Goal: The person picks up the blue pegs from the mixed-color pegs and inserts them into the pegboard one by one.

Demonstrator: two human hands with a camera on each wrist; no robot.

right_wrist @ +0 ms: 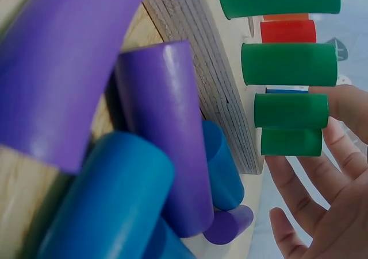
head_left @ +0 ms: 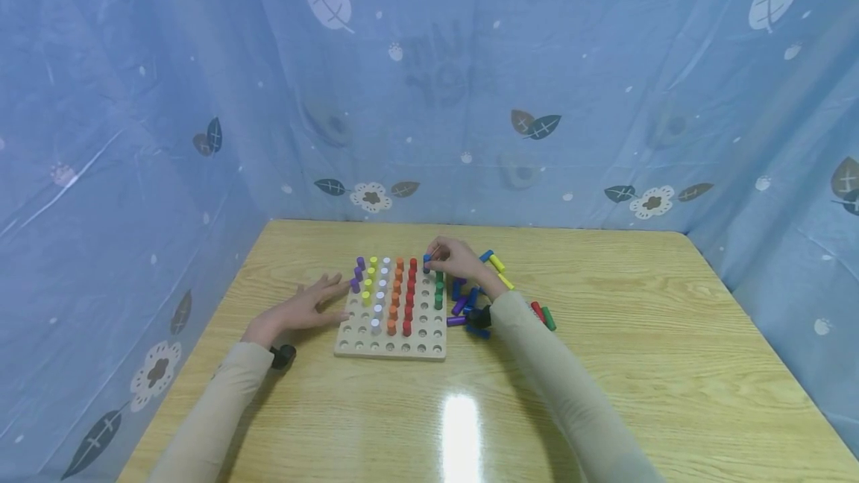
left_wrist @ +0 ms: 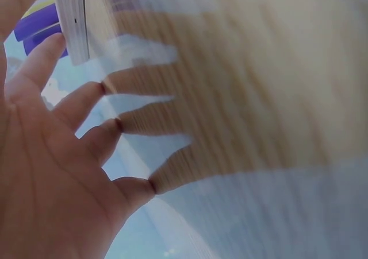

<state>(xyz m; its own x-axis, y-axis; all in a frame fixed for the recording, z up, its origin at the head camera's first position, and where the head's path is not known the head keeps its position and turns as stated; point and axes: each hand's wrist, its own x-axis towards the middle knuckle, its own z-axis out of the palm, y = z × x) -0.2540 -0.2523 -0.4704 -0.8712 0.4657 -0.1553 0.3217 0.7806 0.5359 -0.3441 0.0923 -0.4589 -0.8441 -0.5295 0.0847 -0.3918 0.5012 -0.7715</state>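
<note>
A wooden pegboard [head_left: 385,349] carries rows of coloured pegs. At its back edge my right hand [head_left: 458,258] pinches a blue peg [head_left: 426,262], upright between the red pegs [head_left: 410,298] and green pegs [head_left: 439,294]. In the right wrist view that blue peg is mostly hidden behind the green pegs [right_wrist: 290,65]. My left hand [head_left: 302,311] holds nothing and lies at the board's left side, its fingers spread. The left wrist view has those fingertips on the tabletop, one of them close to the board's edge [left_wrist: 72,23] and the purple pegs [left_wrist: 38,24].
Loose blue and purple pegs [head_left: 459,305] lie against the board's right side, partly under my right forearm. Yellow pegs [head_left: 496,263] are behind them, with a red peg [head_left: 537,311] and a green peg [head_left: 549,318] farther right. A patterned blue curtain [head_left: 470,95] surrounds the table.
</note>
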